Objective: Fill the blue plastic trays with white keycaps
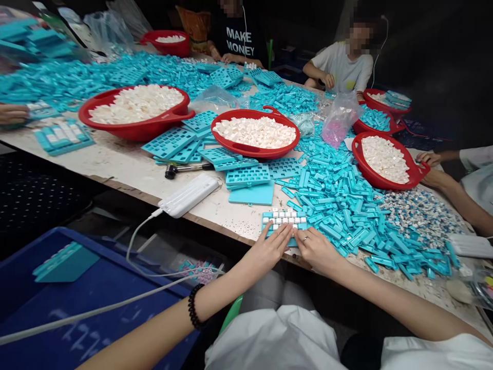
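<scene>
A teal tray [284, 220] studded with white key pieces lies at the table's near edge. My left hand [269, 247] rests on its near left side with fingers stretched flat over the pieces. My right hand [316, 248], wearing a ring, lies on the tray's near right side, fingers flat too. To the right spreads a big heap of loose teal parts [346, 210]. A red bowl of white pieces [254, 132] stands beyond the tray.
Empty teal trays [248, 176] are stacked behind my tray, beside a white power bank [188, 195] with a cable and a small hammer [187, 168]. More red bowls [135, 109] [385, 160] hold white pieces. Other people sit around the table. A blue crate [77, 288] stands lower left.
</scene>
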The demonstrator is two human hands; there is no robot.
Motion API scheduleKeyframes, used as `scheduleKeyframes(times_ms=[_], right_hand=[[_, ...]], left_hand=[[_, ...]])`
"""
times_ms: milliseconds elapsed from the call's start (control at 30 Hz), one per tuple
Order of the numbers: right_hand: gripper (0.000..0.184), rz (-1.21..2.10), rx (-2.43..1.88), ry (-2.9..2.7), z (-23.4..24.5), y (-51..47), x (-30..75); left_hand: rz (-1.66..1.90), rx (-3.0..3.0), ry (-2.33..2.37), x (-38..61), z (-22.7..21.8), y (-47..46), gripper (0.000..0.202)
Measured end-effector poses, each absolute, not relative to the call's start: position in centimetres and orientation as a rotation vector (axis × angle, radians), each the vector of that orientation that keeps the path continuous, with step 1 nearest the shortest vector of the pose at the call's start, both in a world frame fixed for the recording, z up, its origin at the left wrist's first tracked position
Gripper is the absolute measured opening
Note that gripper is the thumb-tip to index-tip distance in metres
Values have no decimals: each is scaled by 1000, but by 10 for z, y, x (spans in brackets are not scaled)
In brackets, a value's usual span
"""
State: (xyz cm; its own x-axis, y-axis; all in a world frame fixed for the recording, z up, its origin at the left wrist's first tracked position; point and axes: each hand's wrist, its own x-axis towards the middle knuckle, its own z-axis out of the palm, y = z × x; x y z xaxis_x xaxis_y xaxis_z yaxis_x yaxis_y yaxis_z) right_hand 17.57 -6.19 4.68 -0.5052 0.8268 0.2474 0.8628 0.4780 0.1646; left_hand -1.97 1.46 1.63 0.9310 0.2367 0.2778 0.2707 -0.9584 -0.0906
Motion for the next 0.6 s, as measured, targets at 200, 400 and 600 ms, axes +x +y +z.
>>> scheduleKeyframes(times_ms=[200, 400, 600], right_hand=[[36, -450, -1496, -2553, 34, -67, 171], [36, -386, -1557, -2498, 33, -71, 163], [39, -166, -1656, -2086, 46, -93, 174]], left_hand=[[-317, -2848, -397, -16, 23, 5, 51], [-397, -2938, -453, -14, 18, 6, 52], [-826, -3216, -473, -33, 76, -19, 56]])
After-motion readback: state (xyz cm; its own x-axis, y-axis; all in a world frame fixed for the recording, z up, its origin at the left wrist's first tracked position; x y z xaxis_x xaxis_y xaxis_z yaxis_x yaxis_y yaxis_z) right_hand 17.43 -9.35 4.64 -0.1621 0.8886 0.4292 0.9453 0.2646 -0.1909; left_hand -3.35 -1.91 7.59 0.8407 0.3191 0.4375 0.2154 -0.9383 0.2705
